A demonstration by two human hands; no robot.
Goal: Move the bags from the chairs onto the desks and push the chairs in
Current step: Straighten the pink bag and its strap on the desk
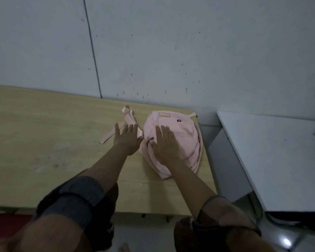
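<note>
The soft pink fabric backpack [173, 142] lies on the light wooden desk [53, 142], centre-right of frame. My right hand [165, 145] presses it flat-fingered; my left hand [128, 140] is spread beside it, holding nothing. I judge the placing step nearly finished; next comes the chair, not in view.

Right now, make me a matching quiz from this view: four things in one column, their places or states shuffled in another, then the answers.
1. pink backpack
2. left hand
3. right hand
4. white desk

A. flat on the backpack
B. right of the wooden desk
C. open beside the backpack
D. lying on the wooden desk

Pairs: 1-D, 2-C, 3-A, 4-B
</note>
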